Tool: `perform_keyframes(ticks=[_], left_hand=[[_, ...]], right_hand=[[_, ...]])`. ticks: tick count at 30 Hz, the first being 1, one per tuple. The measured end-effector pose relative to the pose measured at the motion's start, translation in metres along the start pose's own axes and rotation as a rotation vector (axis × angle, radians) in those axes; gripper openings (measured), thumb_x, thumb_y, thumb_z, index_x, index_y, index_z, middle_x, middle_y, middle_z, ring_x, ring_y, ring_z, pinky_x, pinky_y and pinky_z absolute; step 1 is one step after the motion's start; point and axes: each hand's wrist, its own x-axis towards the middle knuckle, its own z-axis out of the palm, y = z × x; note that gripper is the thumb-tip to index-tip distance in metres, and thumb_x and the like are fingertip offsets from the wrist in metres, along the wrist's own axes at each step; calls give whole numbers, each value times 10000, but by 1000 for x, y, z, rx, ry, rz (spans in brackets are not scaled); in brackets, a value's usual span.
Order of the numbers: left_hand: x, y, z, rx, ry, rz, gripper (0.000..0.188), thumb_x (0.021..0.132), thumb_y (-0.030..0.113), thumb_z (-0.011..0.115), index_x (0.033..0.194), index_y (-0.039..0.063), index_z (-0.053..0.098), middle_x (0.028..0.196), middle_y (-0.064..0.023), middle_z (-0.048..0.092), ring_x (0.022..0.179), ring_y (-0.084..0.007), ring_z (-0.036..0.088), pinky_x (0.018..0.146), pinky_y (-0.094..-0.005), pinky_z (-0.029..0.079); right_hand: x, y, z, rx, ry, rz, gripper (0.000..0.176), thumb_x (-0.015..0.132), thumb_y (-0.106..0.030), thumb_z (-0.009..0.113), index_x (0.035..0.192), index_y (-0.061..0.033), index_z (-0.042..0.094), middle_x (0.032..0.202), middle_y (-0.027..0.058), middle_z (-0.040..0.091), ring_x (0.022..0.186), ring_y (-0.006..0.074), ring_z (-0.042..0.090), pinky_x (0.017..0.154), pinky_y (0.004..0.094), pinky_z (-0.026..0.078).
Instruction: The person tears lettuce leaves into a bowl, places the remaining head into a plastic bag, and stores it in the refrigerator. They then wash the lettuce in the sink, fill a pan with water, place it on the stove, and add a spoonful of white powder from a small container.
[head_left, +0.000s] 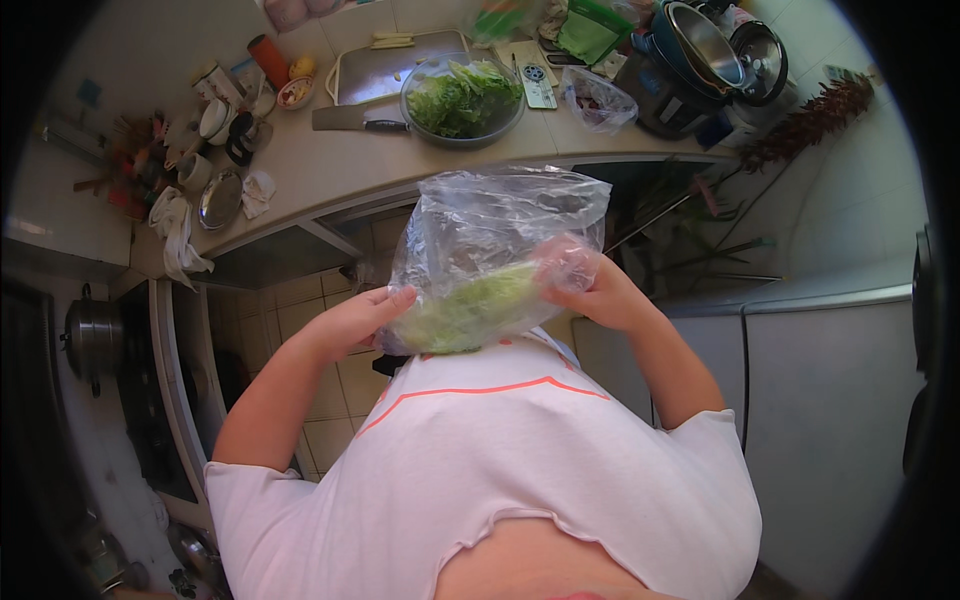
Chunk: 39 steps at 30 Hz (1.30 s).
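A clear plastic bag is stretched in front of my chest, with a pale green leafy vegetable lying in its lower part. My left hand grips the bag's right side, its fingers seen through the plastic. On the other side, my right hand pinches the bag's edge with the thumb on top. Beyond the bag, a bowl of torn green lettuce stands on the counter. A cleaver lies left of the bowl, its handle touching or close to the rim.
A metal-topped tray holds cut pale stalks. Right of the bowl are a kitchen scale, another plastic bag and a dark cooker with pots on it. Cups, a lid and cloths crowd the left counter.
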Motion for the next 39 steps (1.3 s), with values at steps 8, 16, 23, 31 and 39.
perform_keyframes(ticks=[8, 16, 23, 31, 39], left_hand=[[13, 25, 1, 377, 339, 815, 262, 1021, 232, 496, 1061, 46, 677, 1151, -77, 599, 1031, -171, 555, 913, -312, 441], [14, 11, -26, 424, 264, 923, 228, 951, 235, 608, 1031, 27, 660, 1149, -80, 563, 1057, -184, 526, 893, -300, 432], [49, 1, -61, -305, 213, 495, 357, 921, 245, 653, 1206, 40, 592, 1187, -69, 605, 1083, -161, 551, 920, -325, 445], [45, 41, -84, -204, -137, 348, 310, 947, 199, 623, 1208, 32, 614, 1171, -48, 634, 1038, -138, 589, 905, -292, 458], [42, 61, -100, 528, 159, 1309, 167, 825, 69, 696, 970, 4, 647, 1000, -90, 623, 885, -201, 618, 810, -295, 496]], right_hand=[[3, 8, 5, 177, 224, 469, 333, 915, -305, 673, 1113, -37, 652, 1188, 68, 625, 1116, 180, 554, 975, 314, 425], [31, 24, 40, 356, 16, 664, 419, 955, -274, 616, 1311, -55, 579, 1250, 88, 620, 1178, 185, 543, 1004, 313, 419], [51, -10, 55, 336, 211, 327, 420, 857, -96, 707, 1247, -43, 562, 1099, 36, 639, 1074, 131, 569, 917, 287, 470], [64, -49, 56, -38, 99, 176, 221, 857, -180, 722, 995, -22, 651, 1026, 43, 632, 968, 151, 581, 881, 310, 457], [71, 6, 88, 511, 436, 620, 414, 1018, -406, 467, 1215, -59, 578, 1148, 63, 605, 1057, 109, 539, 906, 284, 442]])
